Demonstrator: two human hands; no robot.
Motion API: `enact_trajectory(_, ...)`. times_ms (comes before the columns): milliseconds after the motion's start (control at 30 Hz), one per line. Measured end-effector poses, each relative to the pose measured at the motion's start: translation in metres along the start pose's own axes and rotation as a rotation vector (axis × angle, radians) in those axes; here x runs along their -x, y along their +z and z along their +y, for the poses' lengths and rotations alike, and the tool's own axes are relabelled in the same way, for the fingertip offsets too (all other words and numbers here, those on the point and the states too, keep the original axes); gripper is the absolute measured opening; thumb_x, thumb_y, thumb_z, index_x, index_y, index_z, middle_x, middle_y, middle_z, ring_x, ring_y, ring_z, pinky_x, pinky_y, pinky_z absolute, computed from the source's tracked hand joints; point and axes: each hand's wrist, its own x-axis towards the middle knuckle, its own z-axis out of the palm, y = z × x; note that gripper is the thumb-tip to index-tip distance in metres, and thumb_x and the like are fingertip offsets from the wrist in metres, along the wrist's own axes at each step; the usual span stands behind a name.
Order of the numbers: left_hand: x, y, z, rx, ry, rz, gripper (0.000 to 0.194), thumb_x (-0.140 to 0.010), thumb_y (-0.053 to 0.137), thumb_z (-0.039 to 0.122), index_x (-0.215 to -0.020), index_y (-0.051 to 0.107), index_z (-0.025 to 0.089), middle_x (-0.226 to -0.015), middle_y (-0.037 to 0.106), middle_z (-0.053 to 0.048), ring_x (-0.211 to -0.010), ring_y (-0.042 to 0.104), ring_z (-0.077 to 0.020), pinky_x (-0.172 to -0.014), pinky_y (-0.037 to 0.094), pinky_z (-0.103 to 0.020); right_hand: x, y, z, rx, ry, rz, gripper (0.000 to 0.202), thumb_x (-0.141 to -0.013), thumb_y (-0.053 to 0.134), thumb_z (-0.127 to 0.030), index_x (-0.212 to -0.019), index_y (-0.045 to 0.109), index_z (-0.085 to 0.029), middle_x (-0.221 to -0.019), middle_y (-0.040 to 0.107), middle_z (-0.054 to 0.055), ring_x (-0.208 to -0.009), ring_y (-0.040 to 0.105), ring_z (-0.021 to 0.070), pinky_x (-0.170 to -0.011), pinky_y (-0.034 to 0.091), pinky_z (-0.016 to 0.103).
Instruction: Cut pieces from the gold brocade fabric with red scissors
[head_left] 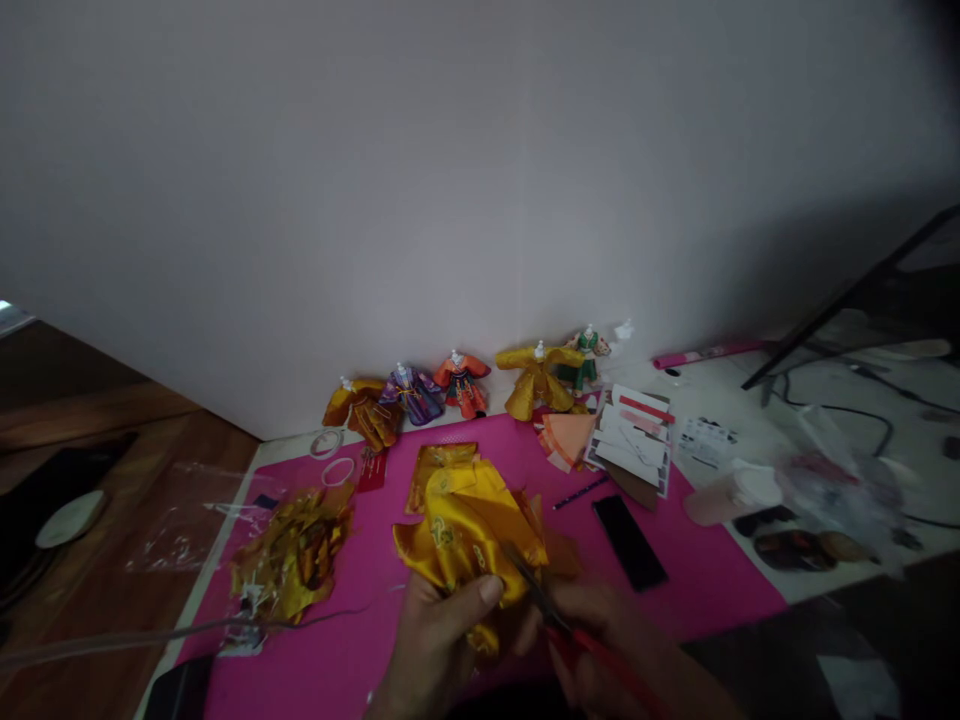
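Observation:
A shiny golden-yellow cloth [476, 510] with small embroidered motifs hangs over the front of the pink mat. My left hand [439, 635] is closed on its lower edge, the thumb lying on top. In my right hand [607, 620] are red-handled scissors [577, 645], their blades lying against the right side of the cloth. Whether the blades are parted is hard to make out in the dim light. Behind the cloth lies a folded piece of darker gold fabric [426, 470].
Several small headless dolls in robes lean along the wall, among them an orange one [463, 383]. Gold fabric scraps [296, 550] lie on the left of the pink mat [352, 655]. A phone [630, 543], papers [632, 440] and a bottle [735, 493] stand to the right.

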Motion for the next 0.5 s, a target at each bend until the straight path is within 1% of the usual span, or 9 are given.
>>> enact_trajectory(67,0.001,0.004,0.002,-0.014,-0.017,0.007,0.026,-0.063,0.088,0.03,-0.078,0.073,0.015,-0.054,0.064,0.001,-0.04,0.054,-0.0088,-0.038,0.043,-0.017,0.001,0.0,-0.001,-0.008,-0.002,0.005,0.056,-0.093,0.048,-0.068,-0.114,0.07,-0.021,-0.107,0.069,0.011,-0.104,0.064,0.026,-0.094,0.05,0.039)
enact_trajectory(133,0.001,0.005,0.002,-0.038,-0.035,0.002,0.028,-0.063,0.088,0.034,-0.075,0.071,0.014,-0.052,0.06,0.001,-0.039,0.05,-0.0075,-0.039,0.038,-0.017,-0.001,0.0,-0.004,-0.023,-0.012,-0.003,0.061,-0.092,0.044,-0.071,-0.111,0.071,-0.02,-0.103,0.069,0.011,-0.102,0.064,0.0261,-0.093,0.051,0.039)
enact_trajectory(200,0.002,0.003,0.0,-0.069,-0.037,0.008,0.03,-0.065,0.086,0.037,-0.075,0.07,0.013,-0.05,0.058,0.002,-0.04,0.047,-0.007,-0.041,0.036,-0.017,-0.005,0.001,-0.009,-0.036,-0.027,-0.013,0.069,-0.089,0.041,-0.077,-0.107,0.073,-0.018,-0.099,0.069,0.01,-0.099,0.065,0.026,-0.092,0.051,0.038)
enact_trajectory(267,0.004,-0.001,-0.003,-0.107,-0.031,0.023,0.031,-0.068,0.085,0.039,-0.076,0.07,0.014,-0.05,0.056,0.003,-0.042,0.048,-0.0077,-0.044,0.038,-0.019,-0.01,0.001,-0.014,-0.055,-0.039,-0.019,0.076,-0.086,0.038,-0.083,-0.105,0.073,-0.018,-0.097,0.069,0.01,-0.096,0.065,0.025,-0.09,0.052,0.037)
enact_trajectory(367,0.006,-0.005,-0.005,-0.159,-0.017,0.052,0.03,-0.07,0.084,0.04,-0.079,0.072,0.014,-0.053,0.06,0.0,-0.046,0.052,-0.0102,-0.048,0.043,-0.023,-0.013,0.001,-0.019,-0.088,-0.052,-0.036,0.084,-0.082,0.032,-0.088,-0.102,0.074,-0.017,-0.091,0.068,0.009,-0.087,0.066,0.0221,-0.087,0.054,0.036)
enact_trajectory(433,0.006,-0.005,-0.006,-0.177,-0.015,0.061,0.031,-0.07,0.084,0.041,-0.082,0.073,0.015,-0.055,0.062,0.0,-0.047,0.053,-0.0115,-0.048,0.045,-0.024,-0.012,0.001,-0.019,-0.079,-0.045,-0.025,0.084,-0.081,0.033,-0.088,-0.1,0.075,-0.018,-0.089,0.068,0.008,-0.085,0.066,0.0215,-0.087,0.054,0.035)
enact_trajectory(500,0.007,-0.005,-0.006,-0.183,-0.015,0.057,0.03,-0.07,0.083,0.041,-0.082,0.074,0.015,-0.054,0.061,0.0,-0.046,0.052,-0.0111,-0.048,0.045,-0.024,-0.01,0.0,-0.017,-0.054,-0.029,0.014,0.08,-0.083,0.036,-0.086,-0.102,0.075,-0.019,-0.092,0.068,0.009,-0.089,0.065,0.0224,-0.088,0.053,0.036)
